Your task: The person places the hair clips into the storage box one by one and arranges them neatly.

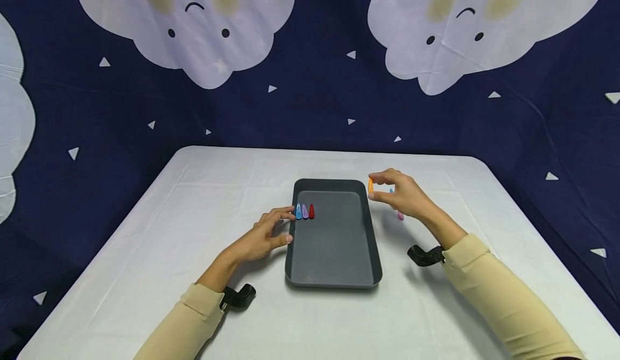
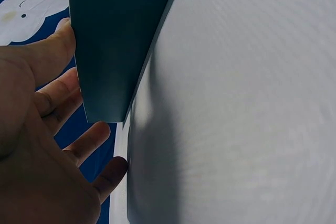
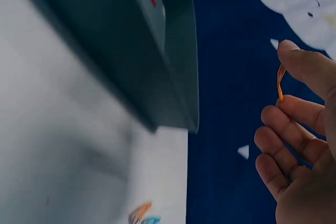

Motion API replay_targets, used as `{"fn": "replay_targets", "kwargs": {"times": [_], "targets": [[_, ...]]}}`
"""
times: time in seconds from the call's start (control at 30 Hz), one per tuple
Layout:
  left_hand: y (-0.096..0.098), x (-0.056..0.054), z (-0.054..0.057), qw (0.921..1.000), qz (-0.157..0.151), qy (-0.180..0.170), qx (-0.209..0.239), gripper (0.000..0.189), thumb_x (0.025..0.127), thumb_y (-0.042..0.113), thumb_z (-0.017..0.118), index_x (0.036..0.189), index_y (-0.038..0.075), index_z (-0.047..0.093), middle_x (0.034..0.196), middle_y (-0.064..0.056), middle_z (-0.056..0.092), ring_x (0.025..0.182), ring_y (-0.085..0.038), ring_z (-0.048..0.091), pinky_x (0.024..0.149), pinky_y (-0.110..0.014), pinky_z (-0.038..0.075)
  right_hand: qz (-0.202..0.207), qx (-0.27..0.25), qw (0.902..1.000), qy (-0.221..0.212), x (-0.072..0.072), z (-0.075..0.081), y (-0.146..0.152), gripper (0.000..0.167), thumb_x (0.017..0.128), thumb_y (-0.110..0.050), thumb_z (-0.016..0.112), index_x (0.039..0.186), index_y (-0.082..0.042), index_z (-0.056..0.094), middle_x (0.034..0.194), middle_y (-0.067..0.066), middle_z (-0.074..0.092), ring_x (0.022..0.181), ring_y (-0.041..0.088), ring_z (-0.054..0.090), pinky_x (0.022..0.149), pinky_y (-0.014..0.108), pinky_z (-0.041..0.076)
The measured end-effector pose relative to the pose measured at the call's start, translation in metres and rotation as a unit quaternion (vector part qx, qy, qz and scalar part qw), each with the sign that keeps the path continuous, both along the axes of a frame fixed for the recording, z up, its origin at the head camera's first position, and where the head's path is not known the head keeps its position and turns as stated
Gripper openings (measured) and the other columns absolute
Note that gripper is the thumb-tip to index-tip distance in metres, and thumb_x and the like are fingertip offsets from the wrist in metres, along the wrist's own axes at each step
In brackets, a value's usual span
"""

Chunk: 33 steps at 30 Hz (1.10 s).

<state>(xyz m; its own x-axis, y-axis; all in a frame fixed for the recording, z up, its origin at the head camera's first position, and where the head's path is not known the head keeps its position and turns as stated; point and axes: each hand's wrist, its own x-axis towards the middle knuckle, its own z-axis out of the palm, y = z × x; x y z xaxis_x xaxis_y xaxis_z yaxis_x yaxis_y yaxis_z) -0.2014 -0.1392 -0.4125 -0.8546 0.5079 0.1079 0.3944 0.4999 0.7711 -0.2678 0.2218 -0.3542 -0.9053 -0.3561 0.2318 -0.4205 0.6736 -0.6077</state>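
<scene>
My right hand [image 1: 404, 194] pinches an orange snap hair clip [image 1: 371, 185] between thumb and index finger, above the right rim of a dark grey tray [image 1: 336, 252]. In the right wrist view that clip [image 3: 281, 82] stands edge-on between the fingertips, and the other fingers are loosely bent. At the tray's left side, my left hand [image 1: 261, 237] touches the outer wall with relaxed fingers and thumb. Inside the tray, near its left wall, a blue clip [image 1: 298, 211], a purple clip [image 1: 305, 211] and a red clip [image 1: 311, 211] lie side by side in a row.
Right of the tray, partly behind my right hand, lie a pink clip [image 1: 400, 216] and a blue clip [image 1: 391, 191]. The right wrist view also shows an orange clip [image 3: 139, 213] on the white-covered table [image 1: 334, 322]. A dark blue cloud-print curtain [image 1: 310, 107] hangs behind.
</scene>
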Motion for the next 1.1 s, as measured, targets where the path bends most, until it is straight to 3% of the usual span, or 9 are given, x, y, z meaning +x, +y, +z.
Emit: {"fn": "replay_targets", "kwargs": {"times": [0.17, 0.5, 1.1], "targets": [[0.000, 0.000, 0.001, 1.0000, -0.001, 0.000, 0.002, 0.045, 0.091, 0.024, 0.062, 0.132, 0.011, 0.048, 0.153, -0.002, 0.031, 0.136, -0.034, 0.027, 0.105, -0.068, 0.014, 0.017, 0.003, 0.9999, 0.002, 0.000, 0.007, -0.022, 0.052, 0.080, -0.035, 0.074, 0.126, -0.014, 0.060, 0.118, 0.005, 0.062, 0.114, 0.025, 0.054, 0.096, 0.047, 0.042], [0.001, 0.001, 0.002, 1.0000, 0.001, -0.009, 0.004, 0.046, 0.091, 0.025, 0.062, 0.132, 0.011, 0.048, 0.154, -0.002, 0.030, 0.139, -0.033, 0.024, 0.107, -0.067, 0.011, 0.030, 0.001, 0.9996, 0.003, -0.002, 0.010, -0.062, 0.052, 0.081, -0.031, 0.074, 0.126, -0.010, 0.060, 0.119, 0.008, 0.062, 0.116, 0.027, 0.053, 0.099, 0.048, 0.041], [0.000, 0.001, 0.002, 0.9999, 0.002, -0.012, 0.003, 0.045, 0.091, 0.025, 0.062, 0.132, 0.013, 0.047, 0.154, -0.002, 0.029, 0.139, -0.035, 0.024, 0.106, -0.069, 0.009, 0.028, -0.006, 0.9994, -0.017, -0.014, -0.009, -0.099, 0.051, 0.080, -0.030, 0.074, 0.124, -0.008, 0.061, 0.117, 0.011, 0.063, 0.114, 0.029, 0.053, 0.099, 0.046, 0.042]]}}
